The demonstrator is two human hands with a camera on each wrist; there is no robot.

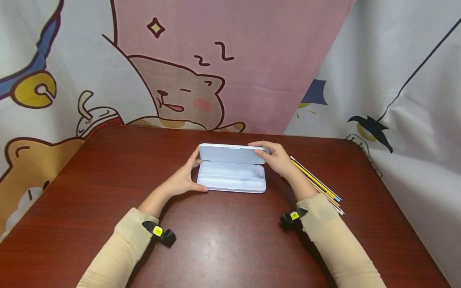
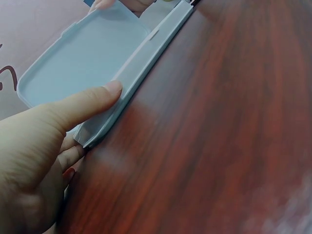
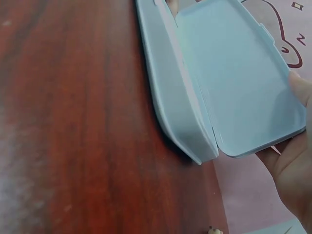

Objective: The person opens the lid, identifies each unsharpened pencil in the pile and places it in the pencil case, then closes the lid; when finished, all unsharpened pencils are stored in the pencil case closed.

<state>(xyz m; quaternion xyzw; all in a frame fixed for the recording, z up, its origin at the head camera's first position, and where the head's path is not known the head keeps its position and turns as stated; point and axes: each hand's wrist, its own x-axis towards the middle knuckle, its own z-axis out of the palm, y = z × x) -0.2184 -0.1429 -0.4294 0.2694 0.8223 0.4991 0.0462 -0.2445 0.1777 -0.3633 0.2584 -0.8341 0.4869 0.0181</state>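
A pale blue-white pencil case [image 1: 230, 189] lies opened on the table, its hinged lid [image 1: 230, 155] tilted up at the back. Inside the base, one long compartment runs behind two shorter ones. My left hand [image 1: 178, 181] grips the left end, with the thumb [image 2: 100, 99] on the front wall and the fingers round the back, partly hidden. At the lid's far right corner, my right hand [image 1: 282, 162] pinches the edge between thumb [image 3: 300, 87] and fingers. The right wrist view shows the lid [image 3: 239, 73] standing open from the base [image 3: 183, 97].
Several thin pencils [image 1: 311, 176] lie together on the table to the right, partly behind the right forearm. The dark red wooden table [image 1: 216, 240] ends at a cartoon-printed cloth [image 1: 273, 60] behind it. Black cameras [image 1: 167, 237] are strapped to both wrists.
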